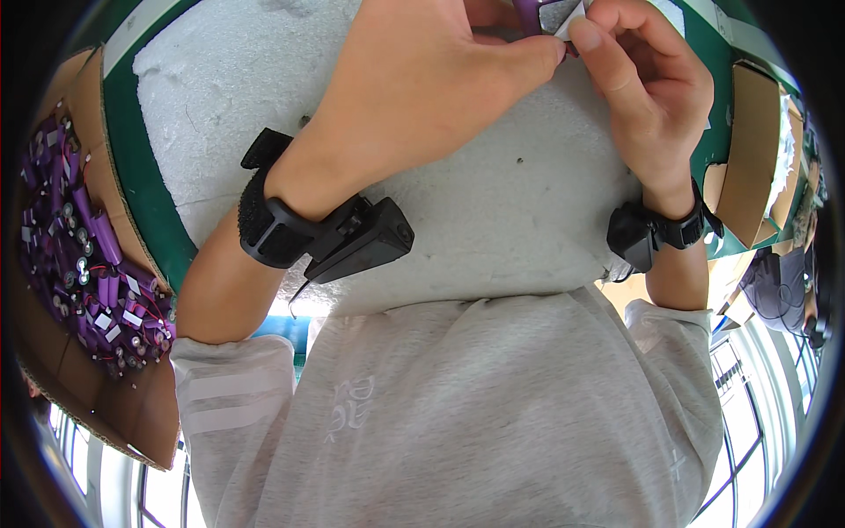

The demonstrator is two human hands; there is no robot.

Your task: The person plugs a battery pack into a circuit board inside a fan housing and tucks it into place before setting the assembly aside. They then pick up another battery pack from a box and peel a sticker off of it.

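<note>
At the top edge of the head view, my left hand (422,84) is closed around a purple battery cell (528,16), which is only partly in view. My right hand (656,97) pinches a small white label (570,21) between thumb and index finger, right against the battery's side. The two thumbs nearly meet there, and the cut-off top of the picture hides the rest of the battery. Both hands are above a white foam pad (493,220) with a few dark specks. Each wrist wears a black strapped device.
On the left stands a cardboard box (114,167) full of purple battery cells (104,238) with red wires and white labels. Another cardboard box (750,150) with white material inside is at the right. A green table surface (150,167) borders the foam pad.
</note>
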